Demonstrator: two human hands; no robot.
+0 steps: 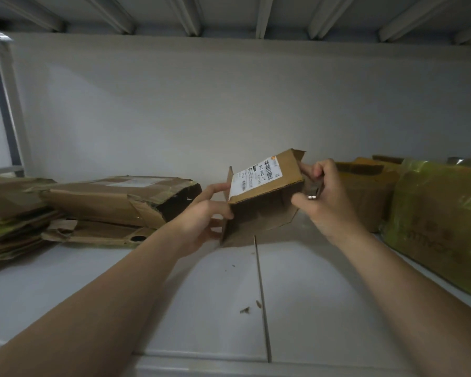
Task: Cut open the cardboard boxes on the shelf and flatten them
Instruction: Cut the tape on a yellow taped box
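Cardboard box (264, 210) between left hand (201, 221) and right hand (326, 202)

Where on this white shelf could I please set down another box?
The front of the white metal shelf is free, between the flattened brown cardboard stack at left and the green-taped cardboard boxes at right. Those two sides are crowded.

The small brown cardboard box (259, 213) at centre carries a white rectangular paper label (256, 174) printed with black barcode stripes and black text (1 orange mark at its top corner). At 9 o'clock, the stack of flattened brown cardboard sheets (98, 202) shows yellow-green tape edges. At 3 o'clock sits a glossy yellow-green film-wrapped carton (433, 219). The pale grey flat metal shelf (65, 295) has 1 dark seam line.
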